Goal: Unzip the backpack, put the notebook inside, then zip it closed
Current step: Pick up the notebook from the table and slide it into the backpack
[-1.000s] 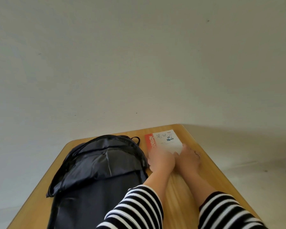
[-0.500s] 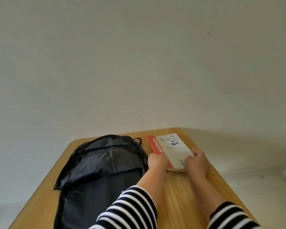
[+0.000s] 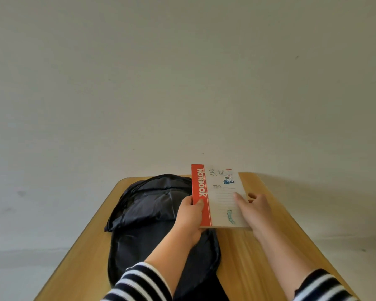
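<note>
The backpack [image 3: 161,216] lies flat on the left half of the table [image 3: 276,216], its top flap slack and its zip apparently already undone. The notebook [image 3: 220,196] is lifted clear of the table near the far right corner, held over the bag's right edge. The left hand [image 3: 190,216] is clamped on the red spine side, thumb on the cover; the right hand [image 3: 255,210] grips the opposite edge. Unzipping looks done; sliding the notebook into the opening and zipping the bag closed are left.
</note>
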A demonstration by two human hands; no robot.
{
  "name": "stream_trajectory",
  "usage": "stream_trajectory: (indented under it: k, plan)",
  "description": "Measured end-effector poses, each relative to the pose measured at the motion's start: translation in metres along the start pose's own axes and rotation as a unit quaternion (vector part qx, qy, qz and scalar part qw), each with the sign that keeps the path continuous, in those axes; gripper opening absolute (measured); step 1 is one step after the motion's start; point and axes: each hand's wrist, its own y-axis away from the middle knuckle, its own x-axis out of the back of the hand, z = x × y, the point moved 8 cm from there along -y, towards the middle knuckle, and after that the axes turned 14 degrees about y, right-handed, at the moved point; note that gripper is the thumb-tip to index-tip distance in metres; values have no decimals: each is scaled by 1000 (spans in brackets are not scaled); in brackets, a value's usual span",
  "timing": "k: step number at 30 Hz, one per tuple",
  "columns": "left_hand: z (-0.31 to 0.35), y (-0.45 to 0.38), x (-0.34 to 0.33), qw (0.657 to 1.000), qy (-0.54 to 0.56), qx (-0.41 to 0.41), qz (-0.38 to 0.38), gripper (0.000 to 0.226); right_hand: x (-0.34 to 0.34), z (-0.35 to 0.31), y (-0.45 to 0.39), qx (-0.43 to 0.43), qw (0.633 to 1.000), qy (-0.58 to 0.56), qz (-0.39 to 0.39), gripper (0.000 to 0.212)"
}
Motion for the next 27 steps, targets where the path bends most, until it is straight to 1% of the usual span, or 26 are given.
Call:
stream_trajectory:
  k: [4,6,12,14,16,18,19,21,22,23,24,25,27]
  plan:
    - [11,14,35,999,33,16,2,23,-31,-17,15,32,996,46,-69,41]
    - [15,20,53,999,38,21,4,23,-44,-24,25,51,993,56,-90,36]
    - [16,32,103,999,6,43,24,23,-81,-31,56,76,990,42,-111,21]
    - [17,35,115,999,-10,47,18,21,-87,-32,62,82,990,30,-112,13]
    - [21,35,128,999,-30,40,15,23,-92,-32,66,89,989,25,-114,11]
    - [30,29,143,996,-78,5,45,33,-98,-28,68,88,988,26,-128,10]
    - [36,25,151,992,-109,-21,67,35,-101,-26,69,85,986,28,-140,14]
    - [50,20,163,971,-194,-87,113,29,-105,-22,70,81,982,39,-168,17]
    - [59,18,169,947,-261,-130,136,22,-107,-21,70,82,979,46,-182,18]
    - [67,15,173,916,-331,-171,149,16,-108,-20,72,84,975,52,-197,21]
    - [72,13,175,887,-387,-200,151,19,-110,-19,72,85,972,52,-212,22]
    - [73,9,177,862,-436,-215,146,28,-110,-19,73,85,969,52,-225,23]
    - [75,3,177,826,-499,-224,140,43,-113,-16,74,86,963,55,-249,23]
